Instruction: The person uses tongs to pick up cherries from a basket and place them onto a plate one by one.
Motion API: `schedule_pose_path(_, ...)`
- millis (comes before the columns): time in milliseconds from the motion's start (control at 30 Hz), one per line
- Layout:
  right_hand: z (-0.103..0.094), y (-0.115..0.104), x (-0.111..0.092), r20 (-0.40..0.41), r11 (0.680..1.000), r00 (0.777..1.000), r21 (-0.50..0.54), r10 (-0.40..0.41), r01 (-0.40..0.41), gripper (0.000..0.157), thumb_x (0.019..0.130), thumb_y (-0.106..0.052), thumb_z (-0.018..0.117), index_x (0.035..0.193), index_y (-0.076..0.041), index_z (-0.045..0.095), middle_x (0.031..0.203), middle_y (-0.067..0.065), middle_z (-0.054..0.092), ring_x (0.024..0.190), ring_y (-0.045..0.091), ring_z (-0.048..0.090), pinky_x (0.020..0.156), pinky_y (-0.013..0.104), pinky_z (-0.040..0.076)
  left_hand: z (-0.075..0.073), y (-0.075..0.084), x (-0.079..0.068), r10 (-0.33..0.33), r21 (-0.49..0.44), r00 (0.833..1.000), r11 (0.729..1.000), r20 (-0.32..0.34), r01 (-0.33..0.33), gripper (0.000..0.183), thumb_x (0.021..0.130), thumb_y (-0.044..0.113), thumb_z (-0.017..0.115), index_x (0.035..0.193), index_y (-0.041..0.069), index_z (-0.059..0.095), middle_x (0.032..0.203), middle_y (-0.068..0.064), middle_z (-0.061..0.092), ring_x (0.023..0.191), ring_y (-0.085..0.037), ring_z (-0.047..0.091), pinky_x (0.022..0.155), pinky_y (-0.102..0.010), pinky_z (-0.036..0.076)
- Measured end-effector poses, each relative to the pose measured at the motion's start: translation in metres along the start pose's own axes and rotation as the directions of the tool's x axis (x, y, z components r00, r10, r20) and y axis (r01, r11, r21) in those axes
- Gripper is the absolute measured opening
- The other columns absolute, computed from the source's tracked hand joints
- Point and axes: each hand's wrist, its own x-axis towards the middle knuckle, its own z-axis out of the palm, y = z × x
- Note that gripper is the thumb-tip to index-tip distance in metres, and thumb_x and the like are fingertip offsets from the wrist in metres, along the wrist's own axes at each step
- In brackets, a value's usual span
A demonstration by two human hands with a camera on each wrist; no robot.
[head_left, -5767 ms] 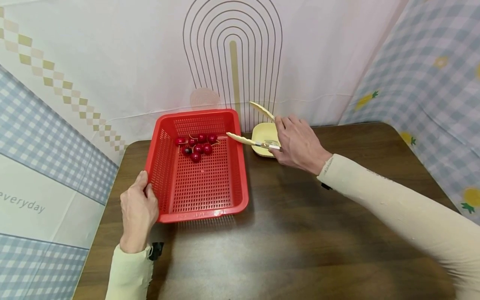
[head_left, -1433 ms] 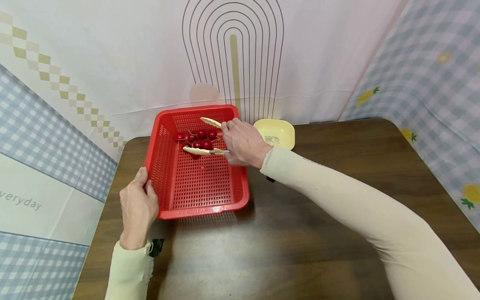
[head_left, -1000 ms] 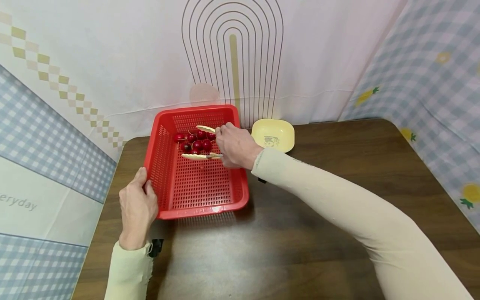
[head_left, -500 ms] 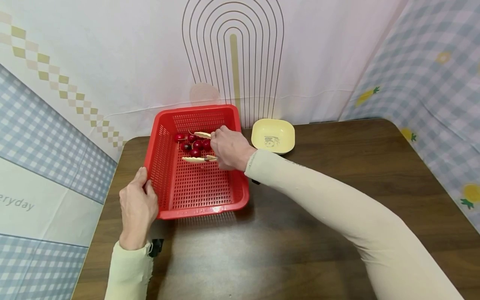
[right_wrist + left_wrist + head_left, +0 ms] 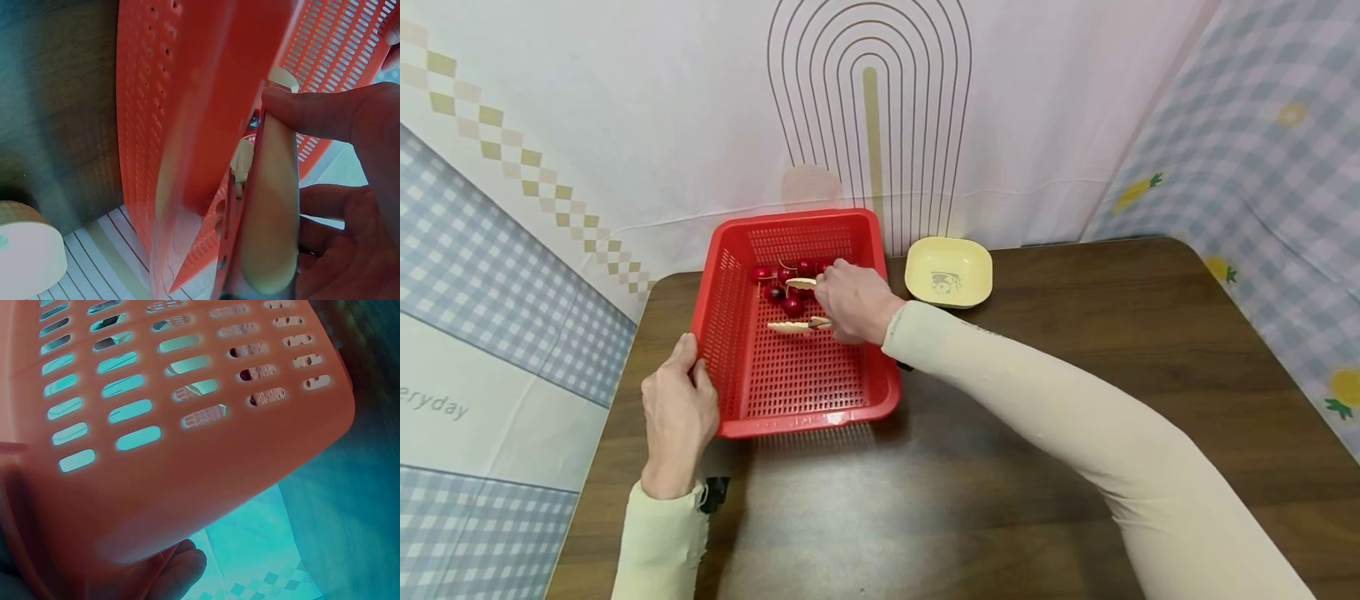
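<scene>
Right hand [image 5: 853, 302] grips tongs [image 5: 790, 327], tips spread about cherries [image 5: 792, 307] in far half of red basket [image 5: 805, 423]; left hand [image 5: 679, 412] holds its left rim. Off-centre squeeze could shoot glossy cherry sideways.

The right hand [image 5: 856, 302] has moved leftward, bringing the tongs [image 5: 789, 327] to the cherries [image 5: 792, 307].

The red plastic basket [image 5: 808, 423], rectangular with perforated walls and floor, was gripped at its left edge by the left hand [image 5: 677, 408]. Glossy red cherries [image 5: 792, 307] — some with stems — lay clustered inside toward its far end. The tongs [image 5: 788, 327], cream-tipped and spread apart, pointed leftward over them from the right hand [image 5: 856, 302].
</scene>
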Motion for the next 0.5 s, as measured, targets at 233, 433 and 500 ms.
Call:
schedule_pose_path(233, 0.0007, -0.0036, 0.0019, 0.008, 1.0, 1.0, 0.015, -0.009, 0.009, 0.004, 0.088, -0.017, 0.064, 0.088, -0.014, 0.067, 0.096, 0.003, 0.067, 0.097, 0.018, 0.061, 0.083, 0.036, 0.063, 0.0003, 0.0004, -0.0009, 0.003, -0.003, 1.0, 1.0, -0.005, -0.003, 0.043, 0.1, 0.003, 0.053, 0.143, 0.005, 0.059, 0.147, -0.014, 0.058, 0.123, -0.046, 0.063, 0.097, -0.061, 0.052)
schedule_pose_path(433, 0.0021, -0.0043, 0.003, 0.001, 1.0, 1.0, 0.016, -0.004, 0.004, 0.008, 0.087, -0.015, 0.063, 0.079, -0.016, 0.063, 0.09, 0.003, 0.067, 0.092, 0.017, 0.062, 0.079, 0.037, 0.064, -0.0003, 0.0007, 0.0, 0.009, -0.001, 1.0, 1.0, -0.007, -0.009, 0.043, 0.1, 0.002, 0.053, 0.142, 0.004, 0.059, 0.147, -0.014, 0.058, 0.123, -0.047, 0.062, 0.097, -0.062, 0.051)
schedule_pose_path(500, 0.0034, -0.0038, 0.0036, 0.006, 1.0, 1.0, 0.017, 0.002, -0.002, 0.009, 0.087, -0.015, 0.062, 0.078, -0.016, 0.062, 0.088, 0.002, 0.066, 0.091, 0.017, 0.062, 0.078, 0.036, 0.063, -0.0004, 0.0005, 0.0001, 0.01, 0.0, 1.0, 1.0, -0.008, -0.01, 0.043, 0.1, 0.002, 0.053, 0.142, 0.004, 0.059, 0.146, -0.015, 0.058, 0.125, -0.046, 0.061, 0.099, -0.061, 0.051)
